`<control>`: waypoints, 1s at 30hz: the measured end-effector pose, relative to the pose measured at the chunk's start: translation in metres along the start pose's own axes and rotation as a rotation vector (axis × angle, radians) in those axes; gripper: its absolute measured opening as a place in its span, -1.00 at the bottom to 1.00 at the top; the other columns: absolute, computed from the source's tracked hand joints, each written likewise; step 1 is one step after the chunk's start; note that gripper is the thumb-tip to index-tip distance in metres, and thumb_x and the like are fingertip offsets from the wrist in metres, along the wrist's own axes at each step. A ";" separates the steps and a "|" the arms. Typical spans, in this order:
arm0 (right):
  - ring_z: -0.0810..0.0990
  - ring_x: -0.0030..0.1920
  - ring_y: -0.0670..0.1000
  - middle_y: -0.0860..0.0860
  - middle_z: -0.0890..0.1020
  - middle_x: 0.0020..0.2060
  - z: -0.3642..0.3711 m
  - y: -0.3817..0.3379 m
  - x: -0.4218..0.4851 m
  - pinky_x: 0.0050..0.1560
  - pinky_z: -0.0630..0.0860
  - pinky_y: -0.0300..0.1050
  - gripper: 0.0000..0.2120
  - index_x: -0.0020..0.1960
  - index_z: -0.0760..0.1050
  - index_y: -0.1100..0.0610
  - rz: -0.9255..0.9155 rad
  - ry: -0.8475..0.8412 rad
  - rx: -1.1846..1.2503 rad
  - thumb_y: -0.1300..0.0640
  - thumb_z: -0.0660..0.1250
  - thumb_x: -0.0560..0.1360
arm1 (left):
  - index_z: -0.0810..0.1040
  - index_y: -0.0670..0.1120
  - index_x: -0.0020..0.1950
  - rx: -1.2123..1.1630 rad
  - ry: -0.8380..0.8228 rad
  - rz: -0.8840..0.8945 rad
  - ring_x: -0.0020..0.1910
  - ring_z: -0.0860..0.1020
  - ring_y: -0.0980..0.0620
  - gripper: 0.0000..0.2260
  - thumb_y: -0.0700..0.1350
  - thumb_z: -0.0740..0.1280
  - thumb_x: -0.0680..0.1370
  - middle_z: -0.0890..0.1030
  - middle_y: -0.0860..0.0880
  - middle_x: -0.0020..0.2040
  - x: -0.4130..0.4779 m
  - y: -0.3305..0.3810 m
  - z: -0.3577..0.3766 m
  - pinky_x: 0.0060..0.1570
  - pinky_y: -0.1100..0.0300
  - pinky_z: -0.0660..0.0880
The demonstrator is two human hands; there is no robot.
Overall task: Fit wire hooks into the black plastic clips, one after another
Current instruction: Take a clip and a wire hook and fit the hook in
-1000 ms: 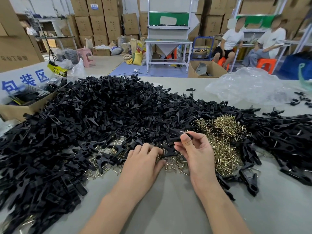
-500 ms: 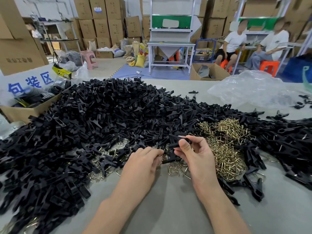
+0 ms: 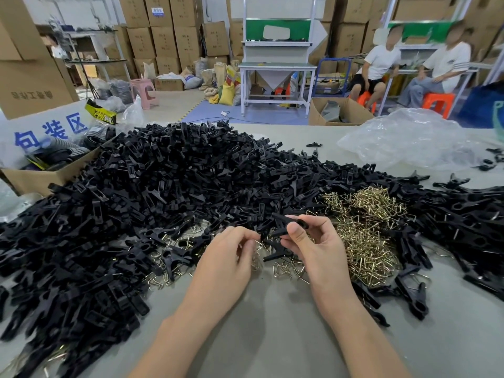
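A wide grey worktop (image 3: 272, 339) is nearly covered with small parts. On the left and reaching far across lies a huge pile of black plastic clips (image 3: 169, 192). To the right of the middle sits a heap of shiny gold wire hooks (image 3: 368, 236), and a few loose hooks lie on the worktop near the hands.

The right hand (image 3: 319, 249) is held up a little over the near edge of the hook heap. It pinches one black plastic clip (image 3: 286, 222) between thumb and fingers, and the long end of the clip points left, toward the other hand.

The left hand (image 3: 229, 257) is just beside it, with its fingers curled in toward the clip. The fingertips are turned away, so I cannot tell if they pinch a hook or nothing at all.

More black clips with wire on them (image 3: 409, 296) lie near, on the right side.

Far right on the worktop is a crinkly clear plastic bag (image 3: 409, 137). Far left is a brown cardboard box (image 3: 35, 178) with dark things inside. Behind the worktop two people in white shirts (image 3: 381, 61) sit on orange stools, with tall stacks of brown boxes (image 3: 163, 36) against the far wall.
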State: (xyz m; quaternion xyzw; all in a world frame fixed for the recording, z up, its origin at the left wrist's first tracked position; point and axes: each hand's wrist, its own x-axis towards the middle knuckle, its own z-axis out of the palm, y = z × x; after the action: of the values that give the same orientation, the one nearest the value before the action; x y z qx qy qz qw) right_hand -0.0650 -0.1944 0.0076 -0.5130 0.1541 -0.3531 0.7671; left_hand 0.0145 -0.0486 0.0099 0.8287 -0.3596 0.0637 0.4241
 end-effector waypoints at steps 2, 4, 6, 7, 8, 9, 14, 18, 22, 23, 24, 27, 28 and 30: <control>0.69 -0.10 0.06 -0.09 0.72 -0.11 0.000 0.000 -0.001 -0.11 0.64 -0.22 -0.67 0.03 0.55 0.16 -0.004 -0.010 -0.005 0.11 0.51 0.31 | 0.61 0.06 0.10 0.044 -0.010 0.018 0.05 0.51 0.22 -0.86 -0.09 0.26 0.65 0.55 0.20 0.00 0.000 0.001 0.000 0.08 0.26 0.44; 0.68 -0.09 0.05 -0.12 0.72 -0.14 0.001 -0.001 -0.001 -0.11 0.63 -0.24 -0.67 0.03 0.53 0.17 -0.008 -0.017 -0.004 0.12 0.49 0.31 | 0.62 0.04 0.10 0.040 0.024 0.020 0.04 0.52 0.22 -0.86 -0.09 0.27 0.65 0.55 0.19 0.00 0.000 0.004 0.001 0.06 0.31 0.42; 0.69 -0.09 0.04 -0.11 0.73 -0.11 0.000 -0.001 -0.002 -0.11 0.63 -0.24 -0.66 0.04 0.52 0.17 -0.011 -0.027 -0.008 0.12 0.49 0.32 | 0.64 0.05 0.08 -0.101 0.103 -0.060 -0.04 0.57 0.23 -0.87 -0.11 0.31 0.64 0.61 0.18 -0.07 0.001 0.006 -0.002 -0.02 0.42 0.41; 0.70 -0.09 0.04 -0.09 0.73 -0.07 0.000 -0.001 -0.002 -0.10 0.63 -0.23 -0.66 0.05 0.52 0.18 -0.013 -0.038 -0.012 0.12 0.49 0.32 | 0.65 0.07 0.05 -0.219 0.134 -0.136 -0.10 0.59 0.24 -0.87 -0.11 0.33 0.63 0.65 0.16 -0.13 0.002 0.008 -0.004 -0.06 0.45 0.43; 0.70 -0.08 0.03 -0.06 0.74 -0.03 0.000 -0.001 -0.003 -0.08 0.63 -0.23 -0.66 0.05 0.51 0.18 -0.014 -0.050 -0.015 0.13 0.48 0.33 | 0.65 0.06 0.03 -0.356 0.139 -0.222 -0.16 0.61 0.22 -0.88 -0.12 0.34 0.62 0.68 0.13 -0.19 0.004 0.010 -0.006 -0.09 0.44 0.47; 0.71 -0.08 0.02 -0.03 0.73 0.01 0.000 -0.001 -0.003 -0.07 0.63 -0.22 -0.67 0.06 0.51 0.19 -0.014 -0.064 -0.021 0.14 0.48 0.34 | 0.66 0.03 0.02 -0.497 0.121 -0.300 -0.21 0.63 0.17 -0.90 -0.13 0.35 0.62 0.69 0.09 -0.22 0.006 0.011 -0.007 -0.10 0.38 0.53; 0.71 -0.04 -0.04 0.01 0.73 0.05 0.000 0.001 -0.004 -0.05 0.63 -0.21 -0.68 0.06 0.49 0.20 -0.025 -0.118 -0.056 0.16 0.47 0.36 | 0.62 -0.17 -0.02 -0.939 0.005 -0.526 -0.24 0.59 0.05 -0.91 -0.20 0.33 0.62 0.66 -0.08 -0.20 0.007 0.022 -0.005 -0.11 0.19 0.59; 0.71 -0.03 -0.03 0.00 0.73 0.07 0.000 -0.001 -0.006 -0.04 0.64 -0.18 -0.66 0.03 0.49 0.17 -0.035 -0.145 -0.110 0.11 0.51 0.34 | 0.60 -0.17 -0.07 -1.137 0.038 -0.615 -0.23 0.62 0.10 -0.91 -0.22 0.33 0.61 0.67 -0.04 -0.21 0.010 0.026 -0.009 -0.11 0.23 0.56; 0.71 -0.05 -0.02 0.00 0.74 0.06 0.003 0.002 -0.009 -0.13 0.65 -0.18 -0.66 0.02 0.47 0.16 -0.020 -0.180 -0.163 0.15 0.54 0.34 | 0.59 -0.17 0.03 -1.205 0.013 -0.675 -0.14 0.61 0.11 -0.93 -0.19 0.33 0.60 0.67 -0.03 -0.12 0.011 0.028 -0.008 -0.09 0.21 0.50; 0.72 -0.06 0.00 0.02 0.74 0.04 0.004 0.003 -0.010 -0.17 0.65 -0.17 -0.67 0.01 0.46 0.16 -0.007 -0.187 -0.158 0.18 0.54 0.35 | 0.59 -0.15 0.02 -1.205 0.006 -0.681 -0.12 0.60 0.09 -0.93 -0.19 0.32 0.61 0.67 -0.02 -0.12 0.010 0.029 -0.006 -0.08 0.20 0.48; 0.72 -0.07 0.01 0.05 0.74 0.02 0.005 0.004 -0.010 -0.20 0.65 -0.17 -0.68 0.01 0.45 0.16 0.005 -0.190 -0.150 0.22 0.54 0.37 | 0.59 -0.14 -0.02 -1.209 0.006 -0.684 -0.13 0.60 0.09 -0.93 -0.20 0.32 0.61 0.67 -0.01 -0.14 0.009 0.031 -0.005 -0.08 0.20 0.47; 0.74 -0.08 0.03 0.08 0.75 -0.03 0.007 0.004 -0.012 -0.22 0.62 -0.22 -0.66 0.02 0.43 0.17 0.007 -0.189 -0.132 0.22 0.54 0.37 | 0.60 -0.14 -0.12 -1.233 0.012 -0.701 -0.19 0.60 0.08 -0.87 -0.23 0.31 0.61 0.67 -0.03 -0.18 0.007 0.034 0.000 -0.08 0.19 0.47; 0.74 -0.08 0.04 0.07 0.75 -0.04 0.008 0.003 -0.012 -0.21 0.61 -0.24 -0.64 0.03 0.43 0.18 0.002 -0.188 -0.135 0.19 0.54 0.36 | 0.60 -0.14 -0.13 -1.242 0.015 -0.705 -0.17 0.59 0.06 -0.87 -0.23 0.32 0.61 0.67 -0.04 -0.17 0.006 0.035 0.002 -0.07 0.18 0.48; 0.74 -0.07 0.04 0.07 0.75 -0.05 0.008 0.003 -0.012 -0.19 0.61 -0.25 -0.64 0.04 0.43 0.18 -0.007 -0.186 -0.145 0.19 0.54 0.37 | 0.60 -0.14 -0.09 -1.270 0.018 -0.711 -0.14 0.59 0.05 -0.90 -0.22 0.33 0.60 0.67 -0.04 -0.15 0.005 0.034 0.004 -0.06 0.18 0.48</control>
State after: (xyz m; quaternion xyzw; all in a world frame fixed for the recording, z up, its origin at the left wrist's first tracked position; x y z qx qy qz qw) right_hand -0.0680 -0.1800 0.0070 -0.5982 0.1057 -0.2948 0.7376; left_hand -0.0050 -0.0673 0.0321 0.4891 -0.0328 -0.2921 0.8212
